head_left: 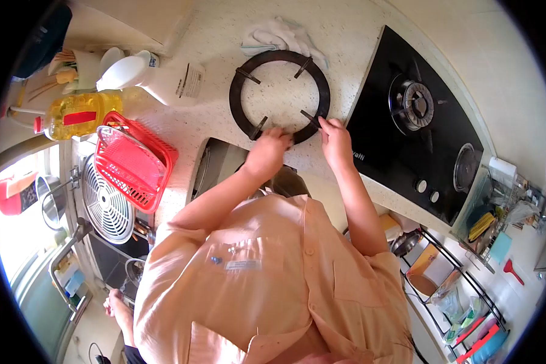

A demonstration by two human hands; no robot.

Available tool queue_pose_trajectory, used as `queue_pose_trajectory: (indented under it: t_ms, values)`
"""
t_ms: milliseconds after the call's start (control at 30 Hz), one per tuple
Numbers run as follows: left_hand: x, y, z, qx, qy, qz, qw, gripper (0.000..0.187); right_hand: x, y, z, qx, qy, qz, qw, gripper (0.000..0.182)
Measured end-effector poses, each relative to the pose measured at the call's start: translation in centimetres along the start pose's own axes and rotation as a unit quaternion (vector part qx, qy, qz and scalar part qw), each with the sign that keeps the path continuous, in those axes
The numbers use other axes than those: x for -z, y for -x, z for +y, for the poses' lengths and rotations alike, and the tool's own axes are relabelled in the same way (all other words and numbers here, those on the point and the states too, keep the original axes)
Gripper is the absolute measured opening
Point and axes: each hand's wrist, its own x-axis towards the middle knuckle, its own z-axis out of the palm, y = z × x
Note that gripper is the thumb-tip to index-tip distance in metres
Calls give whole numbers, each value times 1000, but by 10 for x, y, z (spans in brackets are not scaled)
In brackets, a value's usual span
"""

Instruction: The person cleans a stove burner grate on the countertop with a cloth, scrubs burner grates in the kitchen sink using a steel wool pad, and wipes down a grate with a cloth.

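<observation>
A black round pan support from a gas stove point(236, 109) lies on the speckled countertop point(212, 36), with several prongs pointing inward. My right hand point(335, 142) pinches its near right rim beside one prong. At the near rim, my left hand point(268, 150) is closed with fingers bent down onto the ring; whatever is under those fingertips is hidden and slightly blurred. Behind the ring lies a crumpled white cloth point(282, 37). To the right, the black glass gas hob point(376, 121) has a burner point(417, 105) without its support.
Left of me are a white bottle point(170, 82), a yellow oil bottle point(82, 115) and a red basket point(145, 176). A round slotted steel rack point(106, 200) stands by the sink. Another person's hand point(116, 302) shows at lower left. A black shelf rack point(467, 285) stands right.
</observation>
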Motion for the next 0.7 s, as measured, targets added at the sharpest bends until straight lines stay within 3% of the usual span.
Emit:
queue_pose_trajectory:
  t_ms: [67,167,300,433,567,700]
  values:
    - [11,9,-2,26,-16,-25,999,14,0,2,0,0,-12,7,1000,26]
    - [-15,-15,3,-42,10,29,999,14,-4,3,3,-15,5,-7,1000,25]
    - [-27,-39,11,-55,23,51,997,15,-3,4,4,-14,3,-6,1000,25]
    - [2,-1,-4,-60,16,-1,998,16,-3,-1,5,-9,-8,-3,1000,25]
    - [-29,-38,6,-122,20,67,990,12,-7,2,9,-1,3,2,1000,25]
    - [-25,-36,4,-105,15,22,994,10,-4,2,9,14,-3,-9,1000,25]
